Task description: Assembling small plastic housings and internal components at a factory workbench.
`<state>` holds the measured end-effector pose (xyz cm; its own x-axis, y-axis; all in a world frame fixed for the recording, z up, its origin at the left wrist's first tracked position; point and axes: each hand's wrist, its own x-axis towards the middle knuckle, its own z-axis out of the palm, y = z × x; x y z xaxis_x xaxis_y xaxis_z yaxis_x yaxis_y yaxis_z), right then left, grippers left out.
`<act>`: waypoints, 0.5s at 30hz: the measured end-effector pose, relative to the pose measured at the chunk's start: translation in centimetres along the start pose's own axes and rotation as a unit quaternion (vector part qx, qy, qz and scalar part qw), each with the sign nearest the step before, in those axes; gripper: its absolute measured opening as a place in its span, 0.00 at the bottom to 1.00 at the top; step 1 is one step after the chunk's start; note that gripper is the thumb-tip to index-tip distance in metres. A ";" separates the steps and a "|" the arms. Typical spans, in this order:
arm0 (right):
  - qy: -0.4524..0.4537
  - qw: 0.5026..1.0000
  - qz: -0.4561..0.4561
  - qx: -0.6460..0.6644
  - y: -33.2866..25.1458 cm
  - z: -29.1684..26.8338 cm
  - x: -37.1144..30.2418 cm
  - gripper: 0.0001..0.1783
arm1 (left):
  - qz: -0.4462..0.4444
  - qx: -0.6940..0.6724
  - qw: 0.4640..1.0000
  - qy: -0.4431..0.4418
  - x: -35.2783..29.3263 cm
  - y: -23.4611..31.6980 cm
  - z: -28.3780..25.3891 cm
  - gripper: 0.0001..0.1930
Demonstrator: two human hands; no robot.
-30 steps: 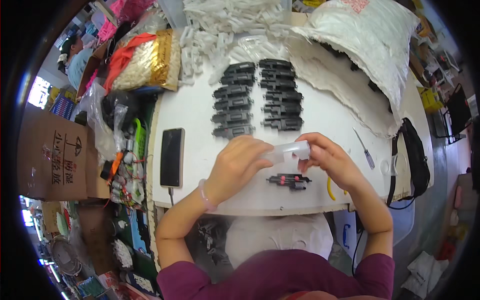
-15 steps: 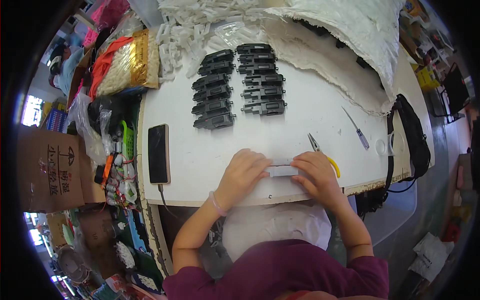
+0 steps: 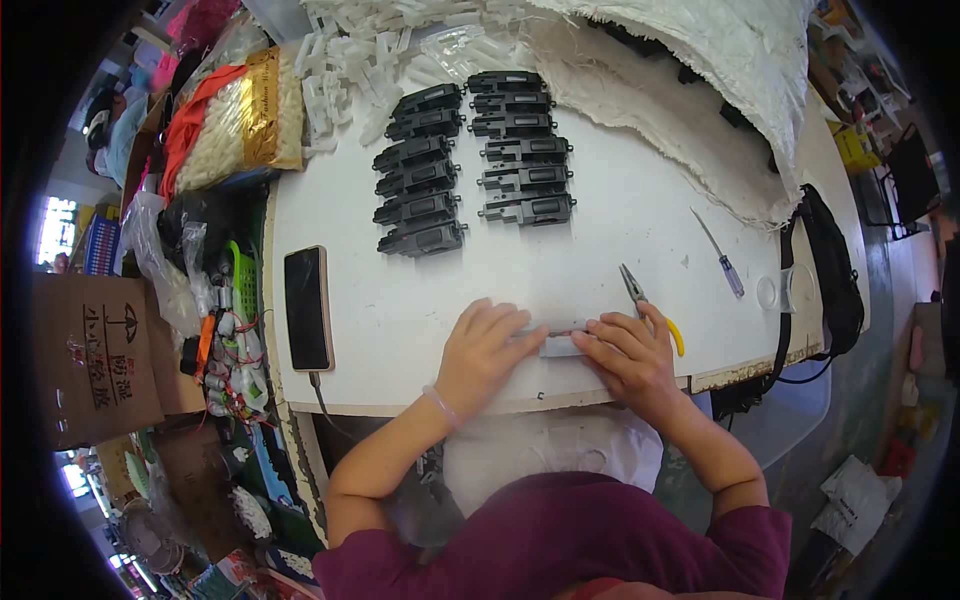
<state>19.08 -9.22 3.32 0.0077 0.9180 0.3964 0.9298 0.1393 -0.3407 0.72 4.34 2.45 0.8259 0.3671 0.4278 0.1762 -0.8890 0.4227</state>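
At the near edge of the white table, a pale whitish rectangular plastic piece lies between my two hands. My left hand grips its left end, fingers closed and thumb pressed against it. Its right end is pinched by my right hand, with the fingers bent over the top. Most of both ends is covered by my fingers. A thin dark reddish line shows along the upper edge of the piece. Just beyond my right hand lies a pair of pliers with yellow handles.
Two columns of black plastic housings stand further back. Behind them are heaped translucent plastic parts and a white woven sack. A phone with a cable is at left; a screwdriver and a clear cup are at right.
My right hand's fingers have slid inward and now cover more of the piece. The left fingertips have also shifted slightly inward, toward the middle. The whole view has moved a little.
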 end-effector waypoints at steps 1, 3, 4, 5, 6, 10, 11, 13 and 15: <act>-0.007 1.000 0.002 -0.006 0.1 -0.1 -0.1 0.19 | 0.002 0.030 0.999 -0.011 0.1 0.1 -0.1 0.17; -0.008 1.000 -0.002 0.004 0.2 -0.1 -0.2 0.20 | -0.002 0.030 0.999 -0.014 0.0 0.2 -0.1 0.17; -0.006 1.000 -0.010 0.012 0.3 0.0 -0.3 0.21 | -0.005 0.031 0.999 -0.014 -0.1 0.2 -0.1 0.16; -0.004 1.000 -0.009 0.011 0.6 0.1 -0.2 0.21 | -0.003 0.032 0.999 -0.014 -0.1 -0.1 0.0 0.16; -0.009 1.000 -0.018 0.016 0.9 0.1 -0.1 0.21 | -0.006 0.012 1.000 -0.015 -0.2 -0.3 0.2 0.16; -0.002 0.999 -0.008 0.047 0.5 0.5 0.0 0.19 | -0.019 -0.006 1.000 -0.016 0.0 0.4 -0.3 0.17; 0.003 0.999 -0.010 0.045 0.3 0.3 0.0 0.19 | -0.015 -0.003 1.000 -0.013 -0.4 0.7 -0.5 0.17; -0.046 0.977 0.055 0.203 0.0 0.0 0.2 0.18 | -0.067 -0.074 0.994 -0.035 -1.7 1.2 -1.0 0.18; -0.063 0.924 0.157 0.343 -0.9 -1.3 0.9 0.19 | -0.100 -0.110 0.989 0.008 -2.4 2.4 -2.0 0.13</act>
<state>18.76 -9.02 5.11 0.1549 0.9829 0.0993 0.4375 0.0218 -0.8989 -1.95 1.85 4.02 0.7780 0.5350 0.3294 0.2129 -0.7177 0.6630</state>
